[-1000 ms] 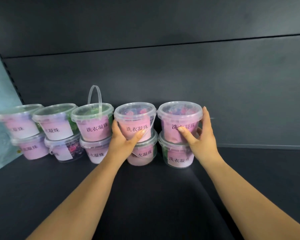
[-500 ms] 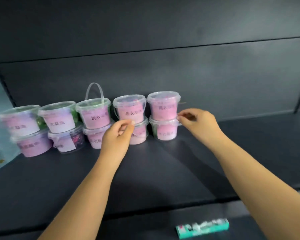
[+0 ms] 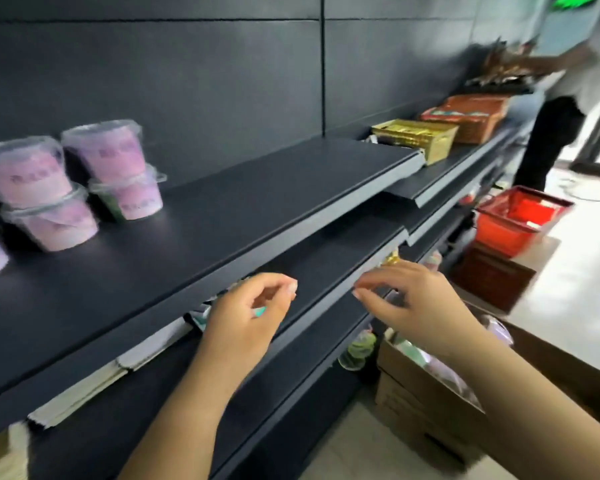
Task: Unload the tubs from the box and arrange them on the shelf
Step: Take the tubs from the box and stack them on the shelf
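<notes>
Clear tubs with pink labels stand stacked two high at the left of the dark shelf (image 3: pixel 257 188); the rightmost stack (image 3: pixel 118 168) and the one beside it (image 3: pixel 39 192) are blurred. My left hand (image 3: pixel 250 317) hovers in front of the shelf edge, fingers loosely curled, holding nothing. My right hand (image 3: pixel 409 303) hangs further right, also loosely curled and empty, above a cardboard box (image 3: pixel 426 393) on the floor that holds pale tubs.
Gold packets (image 3: pixel 416 136) and red-orange packets (image 3: pixel 471 114) lie further along the shelf. A red basket (image 3: pixel 513 220) sits on a brown box (image 3: pixel 489 278). Another person (image 3: pixel 561 98) stands at the far right. Lower shelves jut out below.
Both hands have let go of the stacked tubs and drawn back off the shelf. My view has swung right and down toward the box on the floor.
</notes>
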Action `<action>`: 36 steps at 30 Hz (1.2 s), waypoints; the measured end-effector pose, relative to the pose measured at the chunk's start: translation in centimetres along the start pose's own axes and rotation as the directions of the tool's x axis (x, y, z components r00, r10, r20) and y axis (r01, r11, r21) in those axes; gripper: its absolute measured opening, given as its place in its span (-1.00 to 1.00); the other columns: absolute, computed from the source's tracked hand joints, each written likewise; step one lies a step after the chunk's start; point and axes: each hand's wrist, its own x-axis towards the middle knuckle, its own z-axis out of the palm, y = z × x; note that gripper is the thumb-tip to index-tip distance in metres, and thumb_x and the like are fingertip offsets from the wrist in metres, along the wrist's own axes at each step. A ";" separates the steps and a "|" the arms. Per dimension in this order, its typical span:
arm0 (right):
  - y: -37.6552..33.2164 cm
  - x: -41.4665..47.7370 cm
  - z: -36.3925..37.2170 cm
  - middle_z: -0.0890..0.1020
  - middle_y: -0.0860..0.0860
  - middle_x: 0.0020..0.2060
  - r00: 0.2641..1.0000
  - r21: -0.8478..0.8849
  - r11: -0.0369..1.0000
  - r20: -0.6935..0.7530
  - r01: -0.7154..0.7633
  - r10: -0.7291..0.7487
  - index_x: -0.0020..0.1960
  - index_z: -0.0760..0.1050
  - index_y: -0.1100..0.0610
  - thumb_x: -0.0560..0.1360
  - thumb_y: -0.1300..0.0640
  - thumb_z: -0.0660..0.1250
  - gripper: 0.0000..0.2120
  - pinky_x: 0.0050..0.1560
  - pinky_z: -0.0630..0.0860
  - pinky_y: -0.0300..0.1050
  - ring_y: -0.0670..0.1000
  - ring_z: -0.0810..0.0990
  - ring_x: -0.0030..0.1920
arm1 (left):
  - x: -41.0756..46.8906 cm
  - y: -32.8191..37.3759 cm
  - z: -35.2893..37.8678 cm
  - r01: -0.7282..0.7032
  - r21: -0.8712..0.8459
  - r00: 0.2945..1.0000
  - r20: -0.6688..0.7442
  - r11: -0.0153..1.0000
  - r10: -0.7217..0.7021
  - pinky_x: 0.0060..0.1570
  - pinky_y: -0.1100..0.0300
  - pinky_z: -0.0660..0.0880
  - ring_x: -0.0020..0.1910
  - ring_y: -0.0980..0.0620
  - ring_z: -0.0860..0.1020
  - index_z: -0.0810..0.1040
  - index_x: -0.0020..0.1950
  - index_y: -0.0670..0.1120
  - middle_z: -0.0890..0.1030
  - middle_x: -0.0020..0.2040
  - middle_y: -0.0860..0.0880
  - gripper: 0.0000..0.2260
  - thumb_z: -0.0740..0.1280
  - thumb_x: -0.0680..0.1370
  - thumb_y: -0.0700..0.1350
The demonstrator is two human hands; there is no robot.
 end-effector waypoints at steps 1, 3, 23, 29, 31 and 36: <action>1.6 -1.5 -0.6 0.59 -0.17 -0.15 0.997 -0.024 0.997 0.009 -0.074 0.074 -0.03 0.64 0.08 0.46 0.06 0.36 -0.85 0.02 0.41 -0.27 -0.13 0.51 -0.07 | -0.1 -0.3 1.9 0.004 0.005 0.999 0.051 1.000 -0.005 -0.16 0.49 0.43 -0.19 0.38 0.54 0.54 -0.28 0.17 0.60 -0.26 0.36 -0.79 0.33 0.51 -0.11; 5.0 -4.4 -1.4 0.60 -0.15 -0.09 0.972 -0.057 0.971 0.014 -0.233 0.234 0.02 0.62 0.04 0.48 0.06 0.32 -0.83 0.03 0.38 -0.27 -0.15 0.48 -0.04 | 0.0 -1.1 5.6 0.009 0.041 0.988 0.155 0.999 -0.015 -0.18 0.54 0.39 -0.16 0.33 0.55 0.52 -0.26 0.18 0.62 -0.26 0.29 -0.79 0.31 0.51 -0.12; 36.9 -22.9 -7.0 0.64 0.03 -0.01 0.335 0.071 0.328 0.108 -0.942 0.936 0.08 0.56 0.11 0.49 0.04 0.31 -0.78 0.08 0.53 -0.04 0.03 0.58 0.02 | 0.1 -7.5 41.6 0.394 0.337 0.579 0.631 0.855 -0.516 -0.19 0.43 0.38 -0.19 0.17 0.51 0.50 -0.25 0.07 0.58 -0.24 0.08 -0.81 0.30 0.53 -0.17; 43.6 -20.0 -4.8 0.65 0.02 0.03 0.230 0.013 0.232 0.191 -0.973 0.954 0.09 0.56 0.10 0.49 0.03 0.31 -0.78 0.04 0.47 -0.16 0.02 0.58 0.05 | 4.0 -12.5 46.4 0.567 0.427 0.457 0.548 0.704 -0.700 -0.12 0.21 0.38 -0.20 0.04 0.46 0.48 -0.27 -0.03 0.52 -0.28 0.04 -0.81 0.27 0.55 -0.16; 45.9 -17.9 -3.8 0.63 0.02 0.06 0.210 0.001 0.215 0.219 -0.977 0.953 0.12 0.54 0.11 0.49 0.03 0.31 -0.75 0.06 0.46 -0.15 0.02 0.58 0.07 | 6.2 -14.8 48.0 0.628 0.422 0.425 0.518 0.654 -0.742 -0.11 0.18 0.37 -0.19 0.02 0.45 0.47 -0.27 -0.03 0.51 -0.28 0.02 -0.81 0.26 0.55 -0.14; 51.7 -12.2 -1.5 0.64 0.07 0.06 0.199 -0.067 0.221 0.246 -0.973 0.949 0.10 0.56 0.14 0.48 0.07 0.33 -0.76 0.09 0.45 -0.11 0.07 0.58 0.09 | 11.6 -19.9 50.8 0.799 0.360 0.329 0.409 0.481 -0.851 -0.25 0.25 0.37 -0.28 0.11 0.41 0.46 -0.22 -0.05 0.47 -0.22 -0.05 -0.83 0.22 0.58 -0.11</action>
